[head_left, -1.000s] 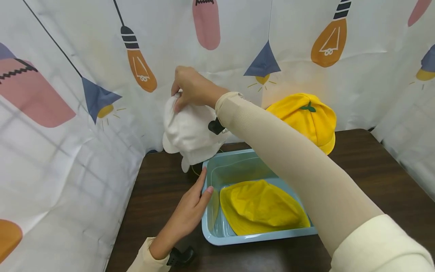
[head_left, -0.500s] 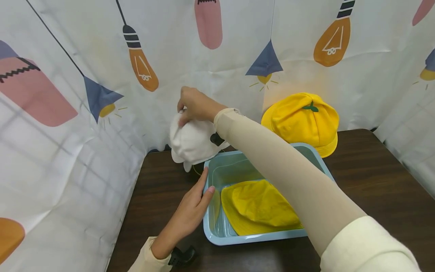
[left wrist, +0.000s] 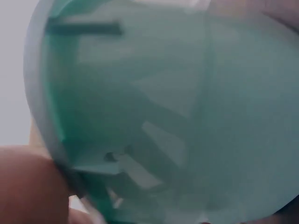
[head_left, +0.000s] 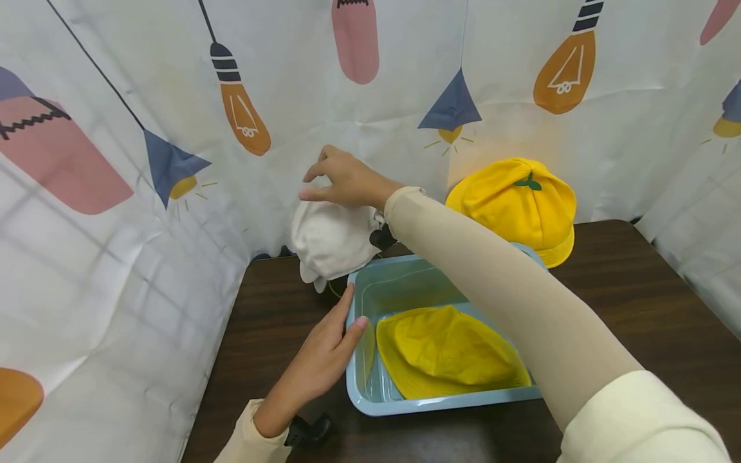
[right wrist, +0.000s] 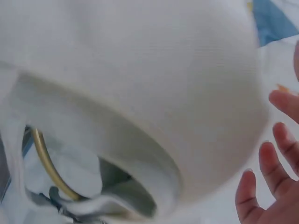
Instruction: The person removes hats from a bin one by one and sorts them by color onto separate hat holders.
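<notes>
In the head view my right hand [head_left: 350, 181] is just above a white cap [head_left: 332, 241], thumb and fingers parted with nothing between them. The right wrist view shows its spread fingers [right wrist: 271, 170] beside the pale cloth of that cap. The cap is upright behind the left corner of a blue plastic basin [head_left: 417, 406]. My left hand [head_left: 315, 366] holds the basin's left side, thumb over the rim and fingers along the outside. A yellow brimmed hat [head_left: 446, 354] lies inside the basin. The basin's wall [left wrist: 163, 93] fills the left wrist view.
A yellow cap with a green sprout [head_left: 521, 206] stands behind the basin at the right. A curved gold wire [right wrist: 49, 163] shows beneath the white cap. White cloth printed with lamps [head_left: 393, 148] encloses the dark wooden table [head_left: 625, 289] at the back and sides.
My right hand lowered the white cap behind the basin, then let go of it and opened its fingers. My left hand has stayed at the basin's side.
</notes>
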Available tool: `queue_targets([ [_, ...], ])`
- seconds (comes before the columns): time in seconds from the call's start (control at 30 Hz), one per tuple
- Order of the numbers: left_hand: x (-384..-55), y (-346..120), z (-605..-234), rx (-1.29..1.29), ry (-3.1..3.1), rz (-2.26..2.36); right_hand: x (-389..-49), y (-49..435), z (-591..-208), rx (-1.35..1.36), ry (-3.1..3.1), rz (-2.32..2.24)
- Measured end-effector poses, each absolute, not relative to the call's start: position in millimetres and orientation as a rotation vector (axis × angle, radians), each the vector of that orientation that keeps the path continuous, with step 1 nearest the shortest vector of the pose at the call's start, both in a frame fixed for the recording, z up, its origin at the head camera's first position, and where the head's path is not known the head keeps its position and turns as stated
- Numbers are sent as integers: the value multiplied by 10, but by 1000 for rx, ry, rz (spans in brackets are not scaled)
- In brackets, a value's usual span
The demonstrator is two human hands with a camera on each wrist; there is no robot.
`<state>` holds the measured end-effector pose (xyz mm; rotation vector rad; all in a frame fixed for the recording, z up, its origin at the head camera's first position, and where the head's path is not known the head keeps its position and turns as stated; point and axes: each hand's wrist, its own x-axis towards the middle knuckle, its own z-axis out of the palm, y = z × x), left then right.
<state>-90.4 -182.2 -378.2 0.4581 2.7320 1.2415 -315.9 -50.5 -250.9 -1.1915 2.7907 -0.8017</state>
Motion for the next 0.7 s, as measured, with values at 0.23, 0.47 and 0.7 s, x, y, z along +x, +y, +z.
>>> queue_targets([
  [0.23, -1077, -1988, -3491, 432, 3166, 1142, -2997, -195, -2467, -1160, 2871, -1094],
  [0.47, -1630, -2271, -3323, 319, 3413, 1411, -2856, 48, -2712, -883, 2900, -1339],
  [0.7, -2088, -2382, -3513, 197, 3298, 1455, -2760, 60, -3079, -747, 2930, -1498],
])
